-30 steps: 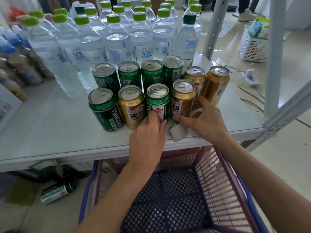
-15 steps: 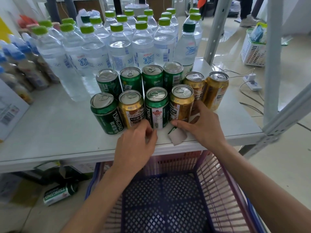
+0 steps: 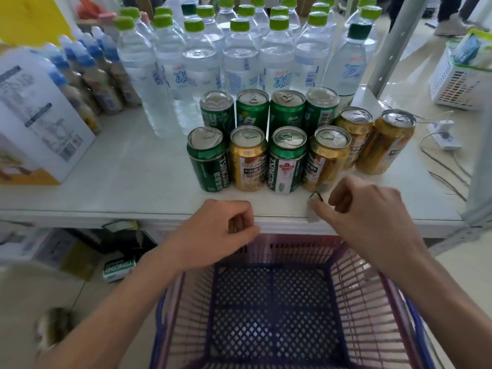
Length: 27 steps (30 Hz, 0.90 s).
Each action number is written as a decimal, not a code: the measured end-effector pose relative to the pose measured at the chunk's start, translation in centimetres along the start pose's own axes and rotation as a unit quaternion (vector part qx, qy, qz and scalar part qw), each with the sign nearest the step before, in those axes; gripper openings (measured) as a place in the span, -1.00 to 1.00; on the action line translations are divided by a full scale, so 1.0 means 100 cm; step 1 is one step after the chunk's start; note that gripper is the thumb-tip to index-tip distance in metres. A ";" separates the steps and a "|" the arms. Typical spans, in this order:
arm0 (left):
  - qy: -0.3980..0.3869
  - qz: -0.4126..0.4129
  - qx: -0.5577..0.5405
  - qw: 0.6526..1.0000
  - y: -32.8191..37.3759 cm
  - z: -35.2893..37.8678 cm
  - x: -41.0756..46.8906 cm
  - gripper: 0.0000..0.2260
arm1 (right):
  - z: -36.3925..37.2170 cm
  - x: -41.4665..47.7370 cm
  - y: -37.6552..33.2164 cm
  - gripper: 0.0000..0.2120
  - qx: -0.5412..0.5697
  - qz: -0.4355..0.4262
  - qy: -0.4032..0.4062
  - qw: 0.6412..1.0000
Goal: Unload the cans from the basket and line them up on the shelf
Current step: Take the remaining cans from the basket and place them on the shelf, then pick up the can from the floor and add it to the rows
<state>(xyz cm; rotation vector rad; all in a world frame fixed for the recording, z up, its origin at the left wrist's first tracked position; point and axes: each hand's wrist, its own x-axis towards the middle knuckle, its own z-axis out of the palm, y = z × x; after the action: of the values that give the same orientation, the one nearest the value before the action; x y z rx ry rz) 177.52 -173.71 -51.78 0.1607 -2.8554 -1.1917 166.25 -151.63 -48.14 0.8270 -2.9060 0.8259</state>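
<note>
On the white shelf (image 3: 133, 182), ten cans (image 3: 286, 166) stand upright in two rows, just in front of water bottles (image 3: 239, 62). The basket (image 3: 271, 315) sits below the shelf's front edge. The left hand (image 3: 215, 233) hovers over its far rim, fingers curled on nothing. The right hand (image 3: 372, 217) is curled too, thumb at a pale scrap (image 3: 312, 213); whether it pinches it is unclear.

Pale glossy tile floor (image 3: 415, 75) w/ daylight glare. Grey metal post (image 3: 386, 49) leans across the far side; another grey upright (image 3: 479, 155) at the right edge. White plastic crate (image 3: 452, 83) sits on the floor beyond, near a white power strip (image 3: 444, 137) w/ cables trailing. Yellow panel (image 3: 32, 17) top left. Someone's shoes (image 3: 450, 27) at the back.
</note>
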 end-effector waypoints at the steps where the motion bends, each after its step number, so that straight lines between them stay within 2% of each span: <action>1: -0.005 -0.019 0.001 1.000 -0.008 -0.008 -0.008 -0.84 | 0.007 -0.008 -0.006 -0.81 0.059 -0.027 -0.011 0.998; 3: -0.030 -0.037 0.050 0.998 -0.026 -0.025 -0.019 -0.82 | 0.033 -0.020 -0.020 -0.84 0.114 -0.064 -0.110 0.985; 6: -0.159 -0.074 0.134 0.975 -0.060 -0.050 -0.033 -0.83 | 0.086 -0.025 -0.039 -0.83 0.100 -0.111 -0.249 0.957; 8: -0.211 -0.121 0.125 0.962 -0.086 -0.062 -0.046 -0.84 | 0.119 -0.021 -0.054 -0.84 0.101 -0.129 -0.283 0.945; 10: -0.208 -0.162 0.107 0.959 -0.110 -0.070 -0.065 -0.83 | 0.146 -0.016 -0.075 -0.85 0.099 -0.145 -0.297 0.939; 13: -0.181 -0.219 0.067 0.956 -0.139 -0.076 -0.097 -0.89 | 0.179 -0.009 -0.106 -0.87 0.114 -0.175 -0.289 0.934; 16: -0.143 -0.319 0.049 0.936 -0.179 -0.076 -0.135 -0.87 | 0.206 -0.011 -0.137 -0.88 0.102 -0.223 -0.314 0.917; 19: -0.105 -0.434 0.069 0.892 -0.228 -0.069 -0.178 -0.79 | 0.234 -0.016 -0.169 -0.78 0.036 -0.279 -0.356 0.891; 22: -0.011 -0.524 0.107 0.845 -0.289 -0.053 -0.230 -0.78 | 0.272 -0.015 -0.201 -0.72 -0.071 -0.299 -0.415 0.856; 25: 0.096 -0.593 0.097 0.793 -0.337 -0.035 -0.274 -0.71 | 0.330 -0.013 -0.225 -0.80 -0.160 -0.309 -0.454 0.820; 27: 0.144 -0.626 0.067 0.764 -0.361 -0.025 -0.291 -0.59 | 0.370 -0.011 -0.244 -0.97 -0.196 -0.299 -0.484 0.799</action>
<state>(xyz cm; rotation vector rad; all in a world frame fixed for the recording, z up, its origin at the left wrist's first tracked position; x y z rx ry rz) 209.48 -197.50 -75.69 2.2532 -2.3215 -0.7981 184.09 -186.90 -68.29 2.4506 -2.8521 -0.4015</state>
